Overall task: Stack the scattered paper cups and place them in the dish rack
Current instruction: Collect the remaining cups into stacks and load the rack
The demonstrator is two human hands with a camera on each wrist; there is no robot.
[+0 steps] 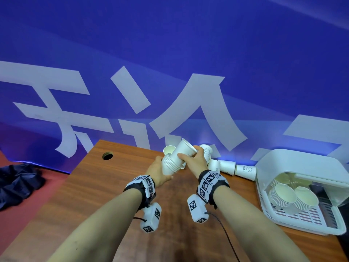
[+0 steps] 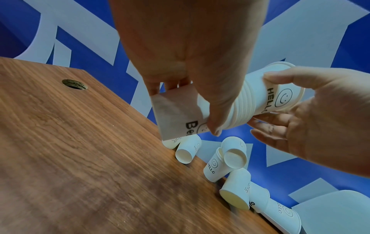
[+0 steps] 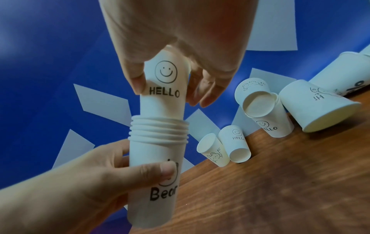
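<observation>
My left hand (image 1: 160, 171) grips the bottom of a nested stack of white paper cups (image 1: 171, 165), tilted above the wooden table (image 1: 94, 195); the outer cup reads "Bear" (image 3: 158, 193). With thumb and fingers, my right hand (image 1: 188, 152) pinches a "HELLO" smiley cup (image 3: 164, 102) that sits partly inside the stack's top. Several loose cups (image 1: 227, 167) lie on their sides along the table's far edge, and one stands upright (image 1: 169, 149) behind the stack. The white dish rack (image 1: 302, 228) at the right holds two cup stacks (image 1: 283, 195).
A blue banner wall (image 1: 170, 53) rises right behind the table's far edge. A round cable hole (image 1: 107, 155) sits in the far left corner. Dark cloth (image 1: 17, 184) lies on the red floor to the left. The rack's white lid (image 1: 294, 159) is raised.
</observation>
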